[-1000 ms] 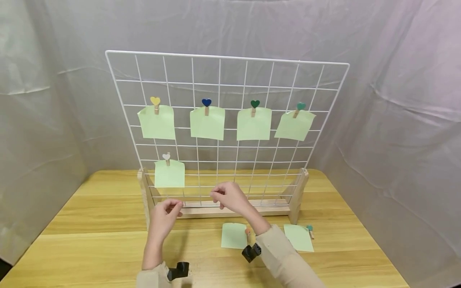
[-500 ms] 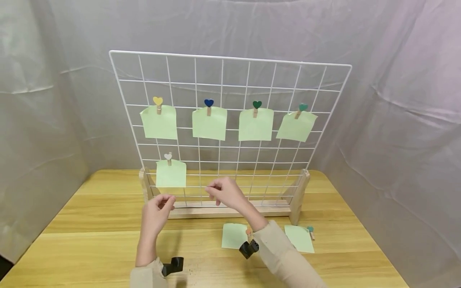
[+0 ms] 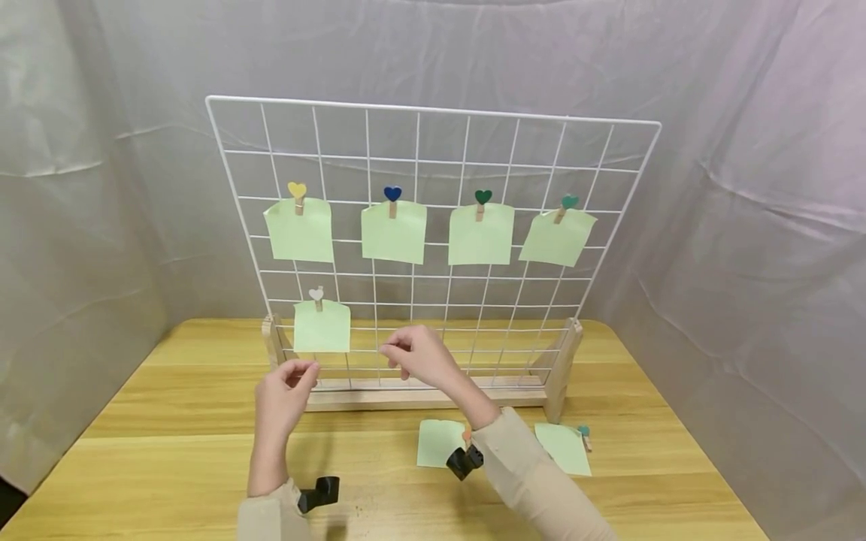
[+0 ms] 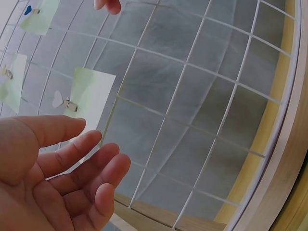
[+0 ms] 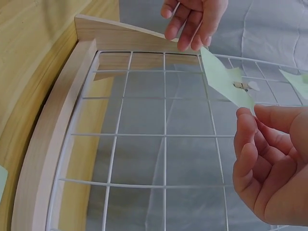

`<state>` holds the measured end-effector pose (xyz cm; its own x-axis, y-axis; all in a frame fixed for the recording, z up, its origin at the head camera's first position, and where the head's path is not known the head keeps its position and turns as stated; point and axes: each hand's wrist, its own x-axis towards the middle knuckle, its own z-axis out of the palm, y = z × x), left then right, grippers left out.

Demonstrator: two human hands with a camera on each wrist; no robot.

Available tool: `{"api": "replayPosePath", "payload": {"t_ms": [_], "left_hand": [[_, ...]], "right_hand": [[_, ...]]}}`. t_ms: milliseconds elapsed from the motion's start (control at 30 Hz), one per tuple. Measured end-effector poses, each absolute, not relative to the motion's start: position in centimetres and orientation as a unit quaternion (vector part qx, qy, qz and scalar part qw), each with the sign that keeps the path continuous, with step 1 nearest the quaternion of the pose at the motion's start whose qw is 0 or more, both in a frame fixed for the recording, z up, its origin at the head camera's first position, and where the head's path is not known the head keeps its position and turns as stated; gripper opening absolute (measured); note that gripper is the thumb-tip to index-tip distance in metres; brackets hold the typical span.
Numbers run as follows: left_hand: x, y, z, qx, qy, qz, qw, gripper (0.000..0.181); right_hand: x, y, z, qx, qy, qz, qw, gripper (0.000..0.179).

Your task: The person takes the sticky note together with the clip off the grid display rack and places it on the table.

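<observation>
White-heart note (image 3: 322, 329): hung on the lower left part of the grid, near its left edge; clasped at the top by a white heart clip (image 3: 316, 295).
Left hand (image 3: 283, 396): held before the grid's lower left corner, just below the white-heart note; fingers loosely bent, thumb and forefinger parted, nothing gripped.
Right hand (image 3: 422, 359): held before the grid's lower edge, just right of the white-heart note, a gap being seen between them in the head view; fingers loosely curled, thumb and forefinger brought near each other, nothing seen gripped.
Grid (image 3: 434, 110): made of white wire, supported by a wooden stand (image 3: 561, 383) towards the far edge of the surface (image 3: 162, 466).
Upper row: four green notes clipped in a line from the grid's left edge to its right, by a yellow clip (image 3: 297, 191), a blue clip (image 3: 392, 194), a dark green clip (image 3: 483, 197) and a teal clip (image 3: 569, 201).
Loose notes: two laid before the stand; the middle note (image 3: 436, 443) with an orange clip (image 3: 467, 436) by its right edge, partly covered by the right wrist camera (image 3: 462, 464); the right-hand note (image 3: 563, 451), nearer the surface's right edge, with a turquoise clip (image 3: 585, 431) at its far right corner.
</observation>
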<state>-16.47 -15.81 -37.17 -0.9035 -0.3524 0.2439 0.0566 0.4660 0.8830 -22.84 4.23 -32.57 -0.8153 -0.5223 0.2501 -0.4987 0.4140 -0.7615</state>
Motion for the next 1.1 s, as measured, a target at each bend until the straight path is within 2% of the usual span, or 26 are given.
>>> {"api": "replayPosePath", "payload": {"t_ms": [667, 1100], "left_hand": [[-16.8, -16.6, -35.8, 0.120, -0.820, -0.491, 0.268, 0.020], [-17.1, -17.2, -35.5, 0.122, -0.824, -0.474, 0.286, 0.018]], "right_hand": [[-23.2, 1.4, -29.7, -0.333, 0.847, -0.412, -0.034, 0.014], [-23.2, 0.2, -29.6, -0.343, 0.846, -0.408, -0.030, 0.017]]}}
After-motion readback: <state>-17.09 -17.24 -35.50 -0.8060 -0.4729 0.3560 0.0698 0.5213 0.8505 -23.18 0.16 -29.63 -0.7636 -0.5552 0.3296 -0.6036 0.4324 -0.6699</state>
